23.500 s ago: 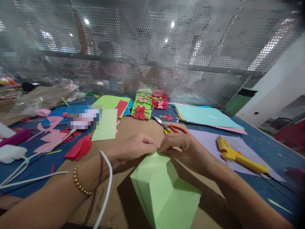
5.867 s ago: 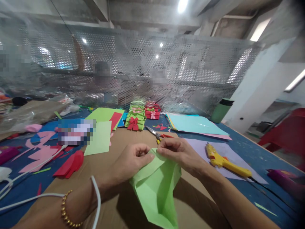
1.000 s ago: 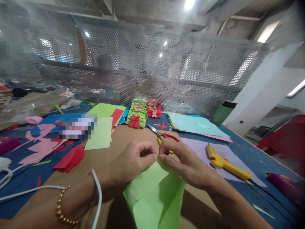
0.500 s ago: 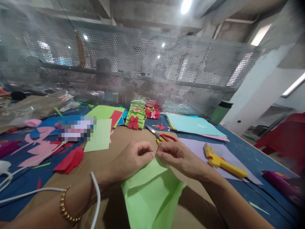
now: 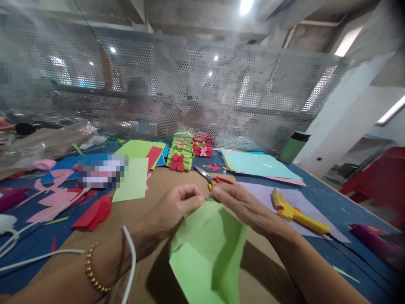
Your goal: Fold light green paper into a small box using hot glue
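Observation:
A folded light green paper sheet (image 5: 210,249) is held up over brown cardboard (image 5: 158,179), its lower end running out of view at the bottom. My left hand (image 5: 182,207) pinches the top edge from the left, thumb against curled fingers. Close beside it, my right hand (image 5: 236,202) grips the same edge from the right; its fingertips are partly hidden. Just beyond the hands lie scissors (image 5: 202,172) with orange-red handles, partly covered by the right hand. To the right, a yellow glue gun (image 5: 295,217) rests on a lilac sheet (image 5: 253,190).
Small green bags with bows (image 5: 180,156) and red ones (image 5: 202,148) stand at the back. A stack of coloured sheets (image 5: 262,164), a green bottle (image 5: 294,147) and a purple tool (image 5: 373,238) are right. Red cutouts (image 5: 95,212) and a white cable (image 5: 128,261) are left.
The green paper has tilted and shifted slightly right, with its top edge raised and more of its inner fold showing. Both hands keep their hold and have risen a little.

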`<state>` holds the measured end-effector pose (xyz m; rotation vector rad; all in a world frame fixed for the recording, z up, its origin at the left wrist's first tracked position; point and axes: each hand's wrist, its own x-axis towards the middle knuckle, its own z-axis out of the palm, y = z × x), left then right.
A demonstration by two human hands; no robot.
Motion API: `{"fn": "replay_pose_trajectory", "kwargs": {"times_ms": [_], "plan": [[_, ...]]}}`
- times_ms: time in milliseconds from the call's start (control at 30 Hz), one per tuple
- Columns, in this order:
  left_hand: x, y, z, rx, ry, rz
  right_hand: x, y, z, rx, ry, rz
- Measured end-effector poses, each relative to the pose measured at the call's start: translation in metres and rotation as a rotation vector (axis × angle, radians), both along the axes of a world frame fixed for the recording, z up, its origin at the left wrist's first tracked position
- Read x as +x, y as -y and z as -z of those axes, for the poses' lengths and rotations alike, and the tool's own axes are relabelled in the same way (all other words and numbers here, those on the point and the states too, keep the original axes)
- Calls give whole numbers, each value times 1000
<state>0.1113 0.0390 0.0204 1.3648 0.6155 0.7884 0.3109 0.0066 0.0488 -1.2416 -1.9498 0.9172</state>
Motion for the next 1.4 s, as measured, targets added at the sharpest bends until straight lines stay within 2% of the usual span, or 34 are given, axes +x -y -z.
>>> {"fn": "replay_pose_trajectory", "kwargs": {"times_ms": [133,200,300,400,600,900,1033,1200,1300,1400], "plan": [[2,-21,14,9,76,-257,9,-6,-6,52,-145,206],[1,-33,21,22,92,-360,12,-9,-6,-24,-192,222],[-2,-45,26,39,91,-448,11,-14,-1,-136,-181,163],[-2,-45,27,42,75,-436,7,-19,11,-155,-174,152],[0,-39,29,28,-5,-271,5,-23,26,-88,-121,215],[-7,-40,18,211,-143,-227,-6,-16,23,110,-2,233],[-8,-35,14,316,-220,-188,-12,-10,21,121,2,190],[-11,-35,10,318,-304,-162,-13,-7,19,101,-26,153],[-13,-37,7,458,-327,-207,-12,-8,19,85,-65,170],[-14,-33,0,756,-384,-426,-10,-11,20,62,-146,243]]}}
